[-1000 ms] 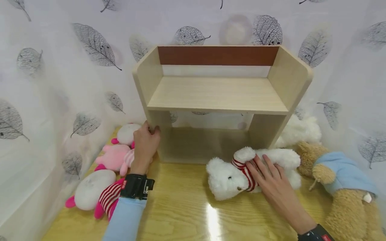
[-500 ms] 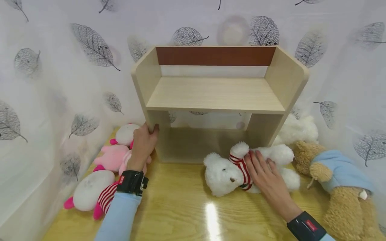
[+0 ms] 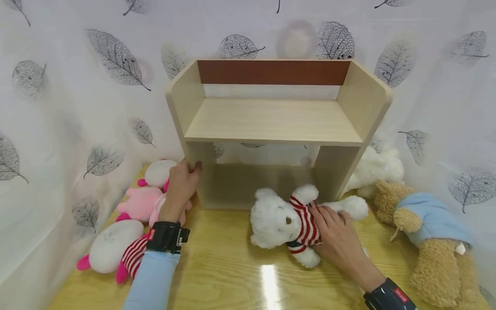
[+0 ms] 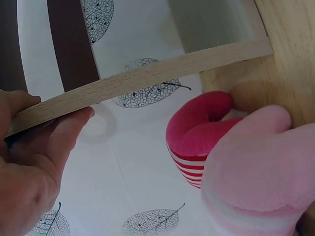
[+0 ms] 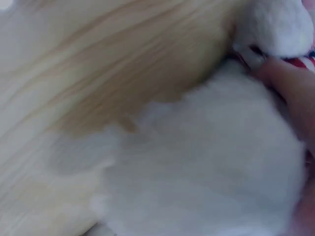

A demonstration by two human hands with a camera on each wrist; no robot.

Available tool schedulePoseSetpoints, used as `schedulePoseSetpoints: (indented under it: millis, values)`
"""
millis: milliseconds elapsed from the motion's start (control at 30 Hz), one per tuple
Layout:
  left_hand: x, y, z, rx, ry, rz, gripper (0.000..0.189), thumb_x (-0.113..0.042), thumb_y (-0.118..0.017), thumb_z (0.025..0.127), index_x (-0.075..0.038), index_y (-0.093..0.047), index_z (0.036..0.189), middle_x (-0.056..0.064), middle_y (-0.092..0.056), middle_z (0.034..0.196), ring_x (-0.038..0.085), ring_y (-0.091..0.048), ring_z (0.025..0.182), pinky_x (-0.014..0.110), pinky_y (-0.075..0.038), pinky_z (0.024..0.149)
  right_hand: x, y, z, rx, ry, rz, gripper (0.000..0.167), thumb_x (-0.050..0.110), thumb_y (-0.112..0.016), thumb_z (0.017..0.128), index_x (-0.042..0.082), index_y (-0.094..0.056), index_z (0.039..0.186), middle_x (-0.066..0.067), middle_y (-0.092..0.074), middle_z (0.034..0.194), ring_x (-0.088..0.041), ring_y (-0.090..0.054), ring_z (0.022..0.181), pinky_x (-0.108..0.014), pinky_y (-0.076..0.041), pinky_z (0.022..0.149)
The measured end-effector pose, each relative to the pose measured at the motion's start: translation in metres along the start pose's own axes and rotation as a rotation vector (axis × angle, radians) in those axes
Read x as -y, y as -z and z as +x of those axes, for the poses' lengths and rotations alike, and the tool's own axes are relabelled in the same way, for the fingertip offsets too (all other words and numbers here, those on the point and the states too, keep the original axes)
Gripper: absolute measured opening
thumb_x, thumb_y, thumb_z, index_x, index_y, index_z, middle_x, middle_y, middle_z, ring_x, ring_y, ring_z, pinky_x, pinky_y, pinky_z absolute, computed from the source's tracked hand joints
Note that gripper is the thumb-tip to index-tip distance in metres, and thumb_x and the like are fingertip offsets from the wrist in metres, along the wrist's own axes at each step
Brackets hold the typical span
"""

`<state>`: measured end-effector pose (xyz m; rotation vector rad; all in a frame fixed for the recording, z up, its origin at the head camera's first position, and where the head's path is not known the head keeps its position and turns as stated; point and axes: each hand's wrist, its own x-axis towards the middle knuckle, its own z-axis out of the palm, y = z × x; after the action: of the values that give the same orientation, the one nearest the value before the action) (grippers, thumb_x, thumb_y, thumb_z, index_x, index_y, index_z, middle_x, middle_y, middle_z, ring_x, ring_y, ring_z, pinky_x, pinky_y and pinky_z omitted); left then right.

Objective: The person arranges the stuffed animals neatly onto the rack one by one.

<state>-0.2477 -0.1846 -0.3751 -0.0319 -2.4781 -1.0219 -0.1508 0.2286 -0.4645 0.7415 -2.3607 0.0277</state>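
Observation:
A pale wooden two-tier shelf (image 3: 273, 120) stands on the table, with a brown strip across its upper back. My left hand (image 3: 183, 186) pinches the edge of its left side panel; the left wrist view shows thumb and fingers on either side of the board (image 4: 142, 76). In front of the shelf lies a white teddy bear (image 3: 273, 219) in a red-and-white striped sweater, face up with its head to the left. My right hand (image 3: 339, 239) grips it round the lower body. Close up in the right wrist view, white fur (image 5: 197, 162) hides most of the fingers.
Left of the shelf lie a pink plush toy (image 3: 141, 204), a white-headed plush in red stripes (image 3: 116, 245) and another white-headed one (image 3: 158, 173). At right are a brown teddy bear (image 3: 434, 219) in a blue top and a white fluffy toy (image 3: 381, 170).
The white bear has shifted left and rolled so its face and sweater front show more. My right hand, earlier laid flat on it, now curls round it. My left hand stays on the panel.

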Motion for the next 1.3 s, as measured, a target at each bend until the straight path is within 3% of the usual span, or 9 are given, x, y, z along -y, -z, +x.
schedulePoseSetpoints:
  millis: [167,300,467,633,867,1033,1300]
  values:
    - [0.001,-0.001,0.000,0.005,-0.019,-0.009,0.025,-0.022,-0.059,0.101,0.002,-0.064,0.098,0.024,-0.067,0.083,0.034,-0.058,0.072,0.044,-0.045,0.065,0.004,0.015,0.006,0.166,-0.076,0.114,0.103,0.039,-0.094,0.058,0.000,-0.051,0.143,-0.022,-0.060,0.134,-0.037,-0.055,0.124,-0.056,-0.043,0.093]
    - [0.001,0.001,-0.002,-0.001,-0.007,-0.007,0.025,-0.023,-0.060,0.100,0.001,-0.063,0.094,0.019,-0.062,0.076,0.031,-0.055,0.068,0.038,-0.042,0.061,0.007,0.023,0.014,0.233,-0.071,0.097,0.103,0.037,-0.093,0.059,-0.006,-0.050,0.142,-0.026,-0.053,0.142,-0.042,-0.052,0.132,-0.058,-0.049,0.094]
    - [0.001,-0.002,-0.004,0.011,0.000,-0.008,0.028,-0.022,-0.060,0.100,-0.002,-0.055,0.081,0.011,-0.054,0.068,0.029,-0.052,0.064,0.034,-0.039,0.057,0.012,0.024,0.016,0.252,-0.042,0.084,0.096,0.025,-0.095,0.056,-0.011,-0.053,0.135,-0.028,-0.057,0.136,-0.042,-0.058,0.126,-0.053,-0.052,0.099]
    - [0.001,-0.003,-0.005,0.003,-0.013,0.001,0.026,-0.021,-0.061,0.099,-0.001,-0.057,0.082,0.015,-0.057,0.070,0.031,-0.054,0.066,0.038,-0.042,0.059,0.010,0.022,0.016,0.290,-0.114,0.189,0.096,0.014,-0.095,0.057,-0.008,-0.046,0.136,-0.027,-0.058,0.130,-0.042,-0.062,0.117,-0.052,-0.054,0.094]
    - [0.002,0.001,-0.006,-0.025,0.003,0.029,0.025,-0.023,-0.061,0.098,0.000,-0.061,0.087,0.019,-0.063,0.076,0.034,-0.059,0.069,0.043,-0.046,0.062,0.002,0.020,0.016,0.315,-0.171,0.301,0.103,0.017,-0.094,0.062,0.003,-0.037,0.147,-0.026,-0.062,0.127,-0.044,-0.065,0.110,-0.054,-0.056,0.086]
    - [0.003,-0.002,-0.005,-0.034,0.003,0.020,0.026,-0.023,-0.060,0.098,-0.002,-0.057,0.082,0.017,-0.058,0.074,0.036,-0.057,0.070,0.045,-0.045,0.063,-0.001,0.021,0.014,0.343,-0.180,0.290,0.112,0.018,-0.094,0.061,0.006,-0.034,0.154,-0.026,-0.058,0.135,-0.047,-0.064,0.111,-0.056,-0.057,0.081]
    - [0.003,-0.001,-0.007,-0.006,0.025,0.036,0.029,-0.025,-0.059,0.100,-0.003,-0.056,0.081,0.013,-0.053,0.072,0.033,-0.054,0.070,0.039,-0.040,0.062,-0.002,0.018,0.016,0.291,-0.129,0.280,0.105,0.019,-0.095,0.056,0.001,-0.044,0.146,-0.022,-0.059,0.129,-0.044,-0.063,0.111,-0.055,-0.055,0.087]
